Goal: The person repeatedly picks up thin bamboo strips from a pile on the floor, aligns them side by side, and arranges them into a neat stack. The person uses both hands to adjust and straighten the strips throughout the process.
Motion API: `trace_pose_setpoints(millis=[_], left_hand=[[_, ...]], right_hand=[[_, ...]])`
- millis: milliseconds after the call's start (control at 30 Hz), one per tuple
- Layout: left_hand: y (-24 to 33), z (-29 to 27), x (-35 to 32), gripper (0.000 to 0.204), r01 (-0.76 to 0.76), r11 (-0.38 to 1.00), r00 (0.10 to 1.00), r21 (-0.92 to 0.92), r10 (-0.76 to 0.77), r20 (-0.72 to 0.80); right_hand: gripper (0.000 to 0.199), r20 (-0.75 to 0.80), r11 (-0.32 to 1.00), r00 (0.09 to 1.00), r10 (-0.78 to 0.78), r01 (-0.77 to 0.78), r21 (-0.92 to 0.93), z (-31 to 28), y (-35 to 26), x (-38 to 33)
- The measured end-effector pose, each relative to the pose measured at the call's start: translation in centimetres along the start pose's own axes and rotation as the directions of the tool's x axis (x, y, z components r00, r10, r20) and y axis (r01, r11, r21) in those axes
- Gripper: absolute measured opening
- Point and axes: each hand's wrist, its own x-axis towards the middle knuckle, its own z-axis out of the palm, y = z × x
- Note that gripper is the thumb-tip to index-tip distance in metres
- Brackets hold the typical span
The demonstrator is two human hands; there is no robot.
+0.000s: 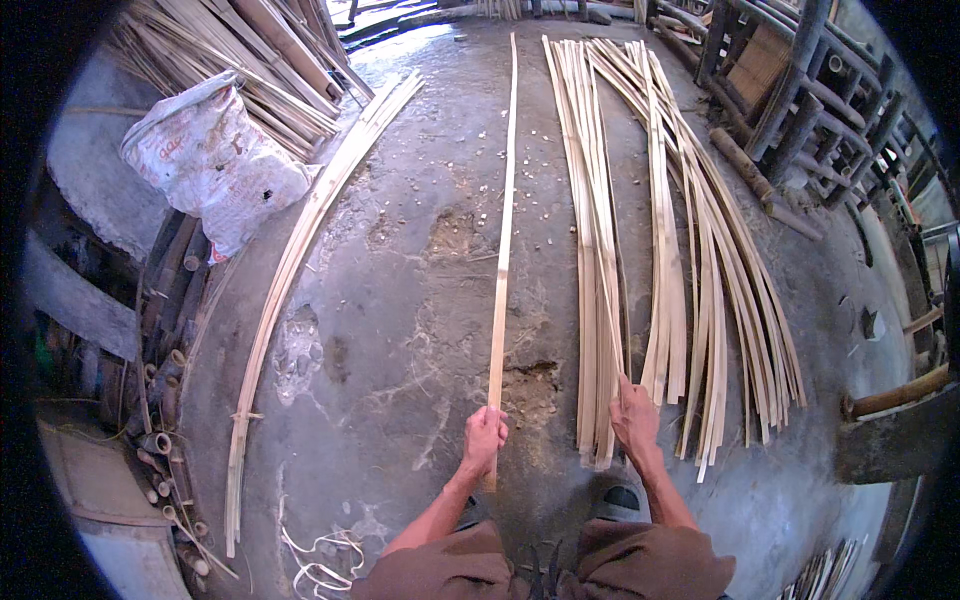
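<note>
A long, pale bamboo strip (503, 290) runs away from me along the floor, and my left hand (485, 437) is closed round it close to its near end. To the right, my right hand (635, 415) is closed at the near end of a thin bamboo strip (614, 325), beside a loose bundle of bamboo strips (586, 270). Its fingertips are partly hidden, so how many strips it grips is hard to tell. Further right, more bamboo strips (742, 260) fan out over the floor, some crossing at their far ends.
A tied bundle of bamboo strips (290, 255) lies at the left. Behind it, a white sack (215, 165) rests against stacked slats (265, 95). Bamboo poles (160, 445) edge the left side; bamboo frames (820, 100) stand far right. Pale ties (320, 560) lie near my left knee.
</note>
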Motion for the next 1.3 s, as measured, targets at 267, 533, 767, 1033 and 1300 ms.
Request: trace_pose_setpoints(millis=[267, 533, 767, 1033, 1300], left_hand=[[2.0, 0.2, 0.6, 0.033, -0.069, 0.997, 0.997, 0.046, 0.069, -0.018], [0.4, 0.0, 0.9, 0.034, -0.051, 0.999, 0.998, -0.012, 0.051, 0.026], [0.5, 1.5, 1.0, 0.035, -0.014, 0.998, 1.0, -0.063, 0.014, 0.009], [-0.3, 2.0, 0.4, 0.034, 0.001, 1.0, 0.998, -0.02, 0.0, 0.064], [-1.6, 1.2, 0.7, 0.034, 0.045, 0.999, 0.997, -0.015, -0.044, 0.059]], right_hand=[[0.047, 0.011, 0.995, 1.0, 0.002, -0.003, 0.1, -1.4, -2.5, -0.6], [0.052, -0.079, 0.841, 0.98, 0.183, -0.114, 0.529, -3.3, -6.6, -2.1], [0.052, -0.04, 0.778, 0.992, 0.123, -0.071, 0.625, -0.4, -7.7, -3.7], [0.052, 0.011, 0.766, 0.993, 0.119, -0.099, 0.635, 5.5, -6.2, -5.6], [0.047, -0.195, 0.737, 0.98, -0.028, 0.152, 0.658, 2.2, -8.2, -5.5]])
